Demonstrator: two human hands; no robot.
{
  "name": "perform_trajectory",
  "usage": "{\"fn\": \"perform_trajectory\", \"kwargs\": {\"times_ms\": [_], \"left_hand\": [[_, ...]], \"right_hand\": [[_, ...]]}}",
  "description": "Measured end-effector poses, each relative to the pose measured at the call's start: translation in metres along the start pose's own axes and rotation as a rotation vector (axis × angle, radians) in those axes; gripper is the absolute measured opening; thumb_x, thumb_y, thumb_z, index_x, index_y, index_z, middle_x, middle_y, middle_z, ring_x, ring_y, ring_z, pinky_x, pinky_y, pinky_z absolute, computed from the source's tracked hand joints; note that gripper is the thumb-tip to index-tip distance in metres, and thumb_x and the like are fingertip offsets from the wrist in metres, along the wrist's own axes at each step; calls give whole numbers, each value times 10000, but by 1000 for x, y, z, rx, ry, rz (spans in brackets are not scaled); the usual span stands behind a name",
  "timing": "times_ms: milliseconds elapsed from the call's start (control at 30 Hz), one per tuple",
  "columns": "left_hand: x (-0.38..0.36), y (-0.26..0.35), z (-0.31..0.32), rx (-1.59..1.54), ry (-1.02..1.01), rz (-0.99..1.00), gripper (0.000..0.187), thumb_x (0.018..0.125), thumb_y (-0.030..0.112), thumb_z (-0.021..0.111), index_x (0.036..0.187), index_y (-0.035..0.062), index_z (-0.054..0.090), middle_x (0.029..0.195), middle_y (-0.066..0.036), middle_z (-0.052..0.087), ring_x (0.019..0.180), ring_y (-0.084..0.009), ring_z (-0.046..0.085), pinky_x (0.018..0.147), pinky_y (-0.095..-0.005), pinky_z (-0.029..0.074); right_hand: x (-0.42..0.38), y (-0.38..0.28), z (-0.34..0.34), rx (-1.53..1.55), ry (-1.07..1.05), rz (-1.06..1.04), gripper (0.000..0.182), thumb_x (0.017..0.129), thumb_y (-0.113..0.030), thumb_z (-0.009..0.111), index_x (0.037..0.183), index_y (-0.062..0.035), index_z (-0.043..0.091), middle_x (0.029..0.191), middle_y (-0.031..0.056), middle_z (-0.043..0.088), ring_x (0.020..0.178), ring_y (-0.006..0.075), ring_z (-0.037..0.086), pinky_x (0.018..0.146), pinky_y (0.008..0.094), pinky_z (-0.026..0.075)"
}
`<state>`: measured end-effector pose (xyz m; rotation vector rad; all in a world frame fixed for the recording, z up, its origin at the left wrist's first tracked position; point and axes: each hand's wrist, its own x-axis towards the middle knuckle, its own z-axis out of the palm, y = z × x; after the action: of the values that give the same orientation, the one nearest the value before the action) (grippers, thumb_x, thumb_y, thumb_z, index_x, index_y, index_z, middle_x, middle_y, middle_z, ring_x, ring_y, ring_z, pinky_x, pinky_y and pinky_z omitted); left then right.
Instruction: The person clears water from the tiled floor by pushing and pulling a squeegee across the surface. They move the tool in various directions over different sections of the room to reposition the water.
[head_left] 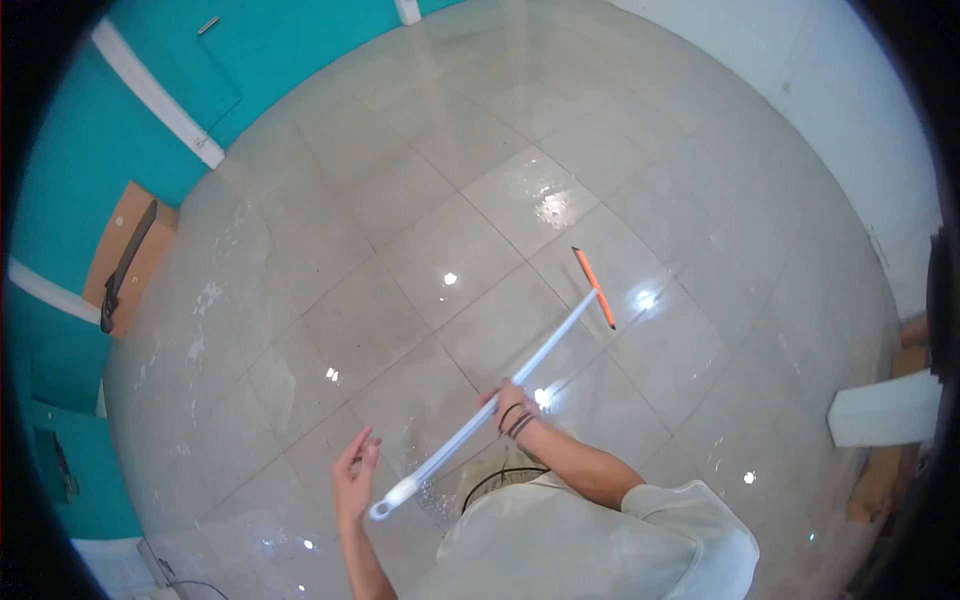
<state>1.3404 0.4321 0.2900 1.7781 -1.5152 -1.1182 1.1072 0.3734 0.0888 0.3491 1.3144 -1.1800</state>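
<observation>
- Right hand [508, 400]: fingers closed around the pole of a long, pale blue-white squeegee [545, 348].
- Left hand [354, 475]: fingers open, loosely curled, just beside the pole's white ring-ended grip [402, 490].
- Narrow, straight orange blade [590, 279]: well beyond the right fingers; contact with the wet, glossy grey tile floor [400, 200] unclear.
- Judging by this, positioning the squeegee is in hand; the next move calls for left fingers closing on the grip, blade flat.
</observation>
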Motion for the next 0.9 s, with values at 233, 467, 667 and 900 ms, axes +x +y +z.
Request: {"fn": "perform_trajectory", "kwargs": {"times_ms": [233, 467, 667, 900], "left_hand": [[58, -183, 75, 139, 11, -541, 369, 783, 355, 452, 931, 39, 571, 936, -130, 565, 909, -223, 507, 801, -315, 369], [4, -307, 87, 356, -363, -676, 297, 776, 310, 453, 917, 70, 556, 824, -110, 536, 731, -218, 504, 643, -296, 363], [120, -355, 31, 107, -341, -790, 233, 777, 258, 459, 919, 88, 530, 682, -76, 507, 560, -169, 483, 458, -249, 348], [428, -283, -33, -392, -77, -607, 262, 799, 250, 449, 964, 50, 481, 665, -69, 530, 482, -112, 480, 384, -216, 358]], "right_hand": [[116, -138, 30, 205, 360, -261, 162, 702, -159, 458, 701, -7, 401, 493, 91, 419, 380, 204, 426, 340, 314, 342], [147, -171, 25, 216, 487, -255, 148, 731, -151, 457, 640, -79, 366, 460, 39, 367, 371, 152, 379, 348, 278, 340], [191, -178, 17, 379, 439, -218, 175, 755, -139, 419, 605, -87, 346, 456, 26, 351, 371, 157, 370, 369, 270, 368], [227, -179, 33, 745, 516, -98, 74, 761, -115, 410, 742, -84, 346, 475, 22, 361, 379, 137, 395, 354, 242, 383]]}}
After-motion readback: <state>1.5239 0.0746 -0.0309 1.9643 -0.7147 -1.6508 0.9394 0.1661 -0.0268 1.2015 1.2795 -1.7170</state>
